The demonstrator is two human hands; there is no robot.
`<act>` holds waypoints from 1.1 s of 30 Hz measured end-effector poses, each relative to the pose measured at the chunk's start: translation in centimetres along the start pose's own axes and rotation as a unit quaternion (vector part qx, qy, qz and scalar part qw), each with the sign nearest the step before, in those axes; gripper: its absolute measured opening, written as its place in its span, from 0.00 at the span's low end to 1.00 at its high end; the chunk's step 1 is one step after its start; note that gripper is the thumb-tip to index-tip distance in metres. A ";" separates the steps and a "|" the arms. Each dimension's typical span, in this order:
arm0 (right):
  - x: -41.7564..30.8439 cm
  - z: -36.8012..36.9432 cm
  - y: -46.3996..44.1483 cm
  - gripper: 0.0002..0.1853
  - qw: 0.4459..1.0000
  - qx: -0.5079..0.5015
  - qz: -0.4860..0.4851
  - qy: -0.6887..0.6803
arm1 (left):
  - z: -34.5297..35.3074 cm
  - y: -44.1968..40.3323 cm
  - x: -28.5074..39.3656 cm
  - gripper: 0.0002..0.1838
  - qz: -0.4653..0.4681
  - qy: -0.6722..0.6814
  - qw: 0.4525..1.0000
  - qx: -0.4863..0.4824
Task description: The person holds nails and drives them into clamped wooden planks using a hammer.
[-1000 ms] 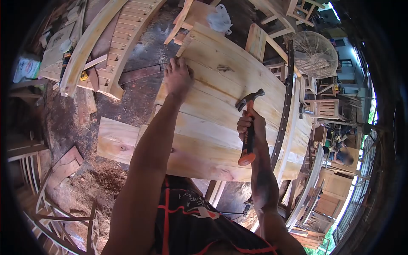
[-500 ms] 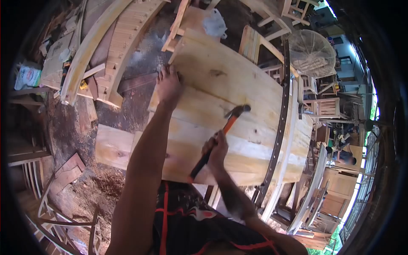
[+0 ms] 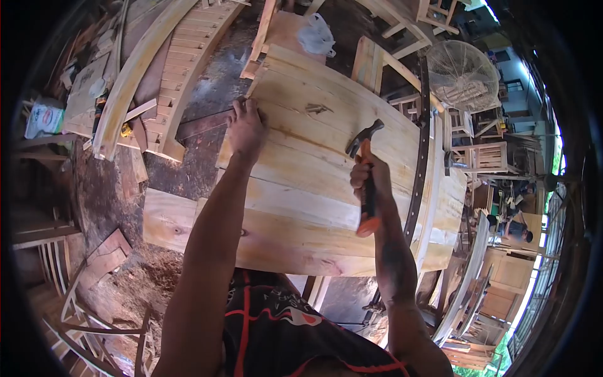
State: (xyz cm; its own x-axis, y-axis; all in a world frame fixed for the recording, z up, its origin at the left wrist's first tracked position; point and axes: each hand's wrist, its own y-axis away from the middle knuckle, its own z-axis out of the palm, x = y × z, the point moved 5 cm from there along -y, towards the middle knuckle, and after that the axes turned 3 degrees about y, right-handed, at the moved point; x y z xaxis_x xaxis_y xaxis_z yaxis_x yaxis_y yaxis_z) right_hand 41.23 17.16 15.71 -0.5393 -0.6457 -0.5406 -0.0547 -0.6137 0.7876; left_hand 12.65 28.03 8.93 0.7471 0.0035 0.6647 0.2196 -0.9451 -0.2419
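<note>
A broad panel of pale joined boards [image 3: 295,195] lies in front of me. My left hand [image 3: 247,131] is at the panel's left edge, its fingers bent and closed there; whatever is between them is hidden. My right hand [image 3: 372,173] is wrapped around the orange and black handle of a claw hammer [image 3: 367,204]. The hammer's metal head points away from me, over the right part of the panel. Several small wooden pieces [image 3: 318,109] lie in a little pile on the boards between the two hands and farther off.
A dark metal bar clamp [image 3: 417,195] crosses the panel's right side. Curved slatted woodwork [image 3: 173,94] stands at left. Beyond are a plastic bag [image 3: 316,34], a large fan [image 3: 461,75] and chair frames. Sawdust [image 3: 154,276] covers floor at lower left. Another person [image 3: 517,231] is far right.
My right hand has carried the hammer right and away from me, and the hammer now stands more upright in view. My left hand has stayed at the panel's edge, shifting slightly.
</note>
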 end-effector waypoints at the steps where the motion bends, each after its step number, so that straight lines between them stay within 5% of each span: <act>1: 0.7 0.9 0.1 0.17 0.999 0.029 -0.024 0.009 | 0.0 -0.1 -0.1 0.16 -0.004 0.000 1.000 0.003; 12: 5.3 1.9 3.9 0.18 0.998 0.064 0.000 -0.008 | -0.2 0.0 0.0 0.16 0.018 0.018 0.999 0.020; 17: 6.7 1.3 2.4 0.16 0.994 0.008 -0.068 -0.081 | 0.0 0.1 -0.1 0.15 0.011 0.021 1.000 0.011; 18: 8.1 0.1 0.9 0.16 0.989 -0.009 -0.100 -0.112 | -0.1 0.0 0.1 0.15 0.007 0.024 1.000 0.013; 19: 11.3 0.8 1.8 0.16 0.966 0.132 -0.217 0.044 | 0.0 0.4 0.2 0.15 0.013 0.027 0.999 0.015; 20: 15.1 0.2 2.1 0.17 0.929 0.140 -0.286 0.188 | 0.2 0.8 0.1 0.14 0.023 0.006 1.000 0.017; 22: 21.2 0.3 2.9 0.19 0.980 0.056 -0.179 0.072 | -0.4 -1.4 -0.3 0.14 0.018 -0.021 0.998 0.055; 23: 20.0 3.3 5.2 0.17 0.988 -0.036 -0.150 -0.005 | -0.4 -1.3 -0.6 0.15 0.014 -0.001 0.999 0.044; 26: 14.7 3.2 5.9 0.15 0.997 0.015 -0.081 -0.014 | 0.0 -0.2 0.3 0.13 0.033 0.023 0.999 0.019; 29: 6.9 -2.1 2.4 0.16 0.984 0.022 -0.117 0.132 | -0.1 0.0 0.0 0.15 0.024 0.042 0.999 0.020; 33: -1.9 -11.1 -0.8 0.17 0.894 0.127 -0.196 0.381 | 0.0 -0.3 0.0 0.15 0.041 0.043 0.998 0.029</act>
State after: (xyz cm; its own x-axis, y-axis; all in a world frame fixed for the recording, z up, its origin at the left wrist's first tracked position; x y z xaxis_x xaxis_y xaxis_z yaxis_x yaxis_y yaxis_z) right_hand 51.65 13.77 12.81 0.2883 -0.5849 -0.7581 -0.3554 -0.8005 0.4825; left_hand 12.55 28.29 8.98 0.7078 -0.1039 0.6987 0.1974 -0.9206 -0.3368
